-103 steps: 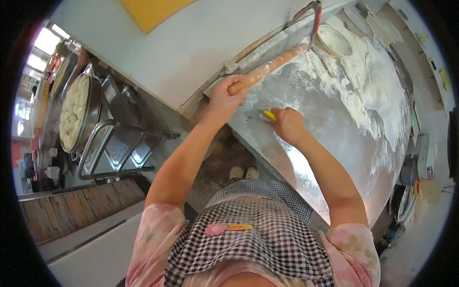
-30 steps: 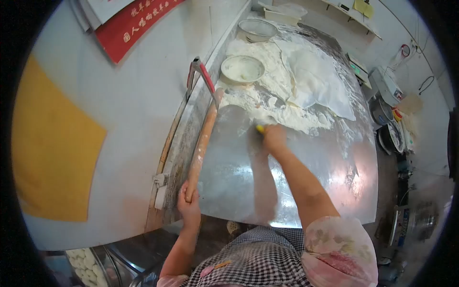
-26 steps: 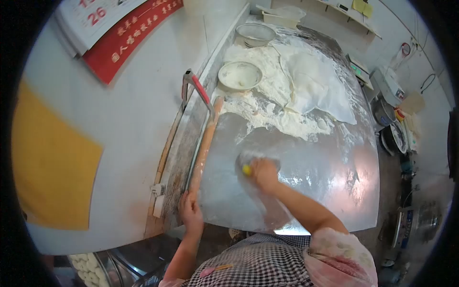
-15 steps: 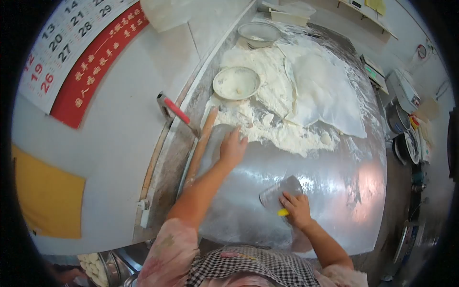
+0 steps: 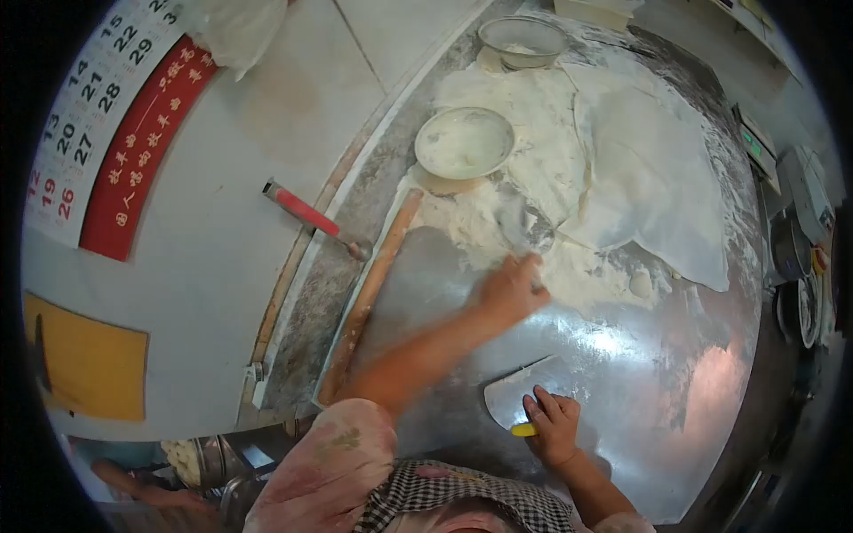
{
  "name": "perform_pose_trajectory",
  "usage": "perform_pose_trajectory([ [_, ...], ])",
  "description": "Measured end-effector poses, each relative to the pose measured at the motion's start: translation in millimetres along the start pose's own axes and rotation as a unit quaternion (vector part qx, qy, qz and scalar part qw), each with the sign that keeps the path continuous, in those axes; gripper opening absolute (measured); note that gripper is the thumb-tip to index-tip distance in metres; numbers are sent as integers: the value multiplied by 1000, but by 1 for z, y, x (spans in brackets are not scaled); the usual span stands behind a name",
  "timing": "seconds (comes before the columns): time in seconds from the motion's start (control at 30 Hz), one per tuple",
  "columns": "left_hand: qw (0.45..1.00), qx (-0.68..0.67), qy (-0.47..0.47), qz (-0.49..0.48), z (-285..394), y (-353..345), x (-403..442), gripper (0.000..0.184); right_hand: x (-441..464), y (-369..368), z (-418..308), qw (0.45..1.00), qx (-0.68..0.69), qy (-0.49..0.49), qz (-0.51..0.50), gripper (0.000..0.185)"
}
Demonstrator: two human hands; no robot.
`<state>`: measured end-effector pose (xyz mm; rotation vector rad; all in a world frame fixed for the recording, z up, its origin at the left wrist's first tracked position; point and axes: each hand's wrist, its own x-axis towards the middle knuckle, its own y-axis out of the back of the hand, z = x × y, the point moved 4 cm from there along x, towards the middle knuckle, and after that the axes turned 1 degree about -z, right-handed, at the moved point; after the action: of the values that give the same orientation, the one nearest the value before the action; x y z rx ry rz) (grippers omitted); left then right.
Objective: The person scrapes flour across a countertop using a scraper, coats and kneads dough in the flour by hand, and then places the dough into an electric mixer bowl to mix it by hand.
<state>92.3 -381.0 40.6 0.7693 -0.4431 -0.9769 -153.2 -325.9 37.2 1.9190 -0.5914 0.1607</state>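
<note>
My left hand [image 5: 513,290] is over the near edge of the loose flour [image 5: 458,218], its fingers curled in and blurred by motion. What it holds, if anything, is hidden. Low on the metal worktop [image 5: 613,382], my right hand [image 5: 555,428] grips a dough scraper [image 5: 511,400] by its yellow handle, the broad blade pointing left. A large pale sheet [image 5: 653,169] covers something on the flour ahead. The bowl [image 5: 465,144] beyond my left hand has flour inside.
Along the left edge lies a wooden rolling pin [image 5: 373,293], near a red-handled tool [image 5: 306,211] against the wall. A second bowl [image 5: 522,43] stands farther back. Scales [image 5: 755,147] are at the right. Another person's arm [image 5: 151,491] shows at lower left, beside pale dough pieces [image 5: 182,464].
My left hand has moved right along the flour edge, its fingers now more curled. A bare patch in the flour looks larger. My right hand still holds the scraper; the view has shifted.
</note>
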Motion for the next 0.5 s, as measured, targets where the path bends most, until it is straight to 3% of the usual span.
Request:
perform_pose_trajectory([
  [0.1, 999, -1, -54, -7, 37, 11, -34, 43, 21, -10, -13, 996, -22, 61, -61, 34],
  [0.2, 999, 50, -19, 5, -18, 14, -53, 40, 61, -24, -43, 992, -31, 76, -96, 34],
  [0.27, 986, 162, 42, -24, -42, 50, -73, 43, 81, -30, -55, 988, -58, 92, -110, 34],
  [0.37, 941, 279, -188, 26, -75, 82, -90, 50, 82, -42, -63, 986, -74, 84, -120, 33],
  [0.47, 975, 172, -131, -41, -105, 88, -87, 52, 83, -50, -63, 981, -88, 70, -155, 34],
  [0.5, 986, 73, -153, -4, -104, 93, -87, 49, 83, -50, -64, 983, -85, 66, -148, 34],
])
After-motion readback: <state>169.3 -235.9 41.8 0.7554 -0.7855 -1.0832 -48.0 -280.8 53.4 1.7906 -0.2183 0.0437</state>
